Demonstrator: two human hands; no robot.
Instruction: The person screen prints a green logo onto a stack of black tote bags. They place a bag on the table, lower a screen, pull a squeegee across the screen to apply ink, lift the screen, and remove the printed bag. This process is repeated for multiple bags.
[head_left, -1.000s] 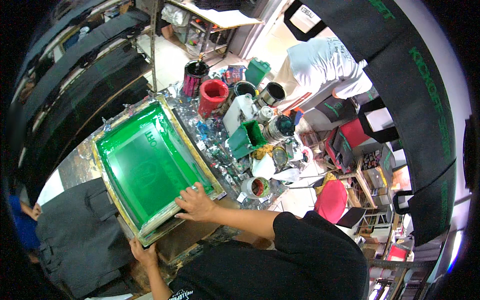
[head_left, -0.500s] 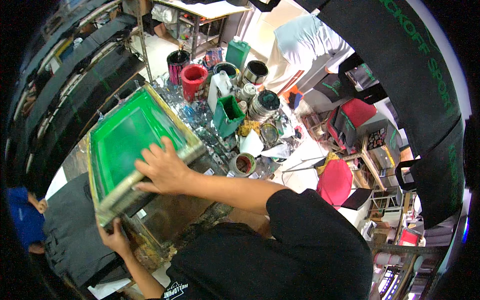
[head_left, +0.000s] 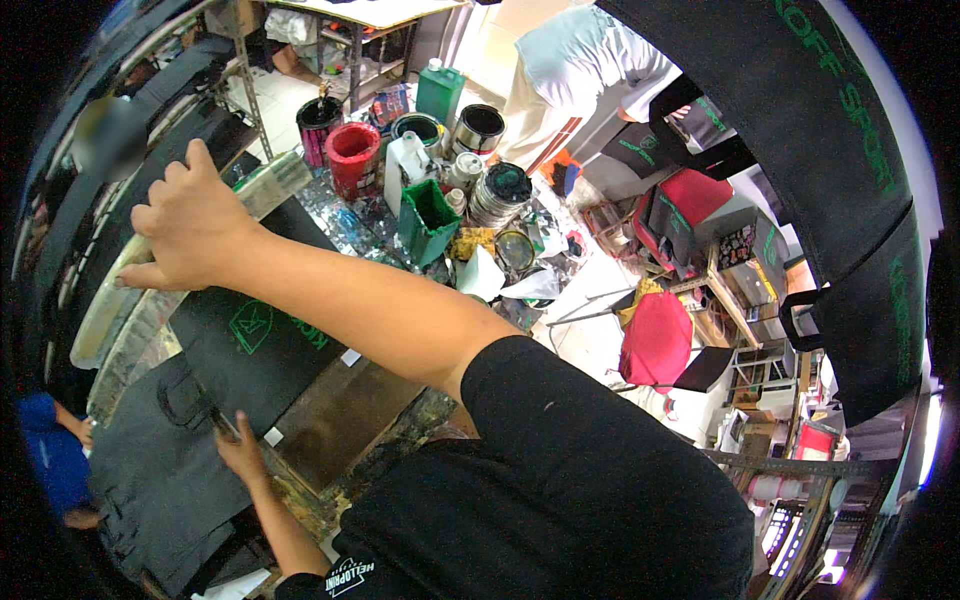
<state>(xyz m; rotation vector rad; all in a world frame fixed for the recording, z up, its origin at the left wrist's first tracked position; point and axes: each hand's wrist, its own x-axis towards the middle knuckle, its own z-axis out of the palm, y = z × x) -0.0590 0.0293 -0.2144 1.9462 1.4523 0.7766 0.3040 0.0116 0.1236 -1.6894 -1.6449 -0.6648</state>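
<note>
At the far left my right hand (head_left: 190,220) grips the near edge of a screen printing frame (head_left: 275,187). The frame is tilted up, so I see mostly its pale side rails, and its mesh is turned away. Below it a black fabric bag (head_left: 225,375) with a green printed emblem and lettering lies on the work board. Lower down, my left hand (head_left: 240,450) pinches the near edge of that bag, close to a dark handle loop. Its fingertips are partly hidden against the dark cloth.
Behind the bag are a red paint can (head_left: 353,162), a green cut-open container (head_left: 428,222), a green jug (head_left: 438,92) and several other cans. A stack of black bags (head_left: 150,480) lies at the lower left. A person in blue (head_left: 50,450) stands beyond it, another in pale clothes (head_left: 580,70) at the back.
The screen printing frame has swung up and away to the left with my right hand, uncovering the green-printed bag. My left hand has left the frame's corner and is at the bag's edge.
</note>
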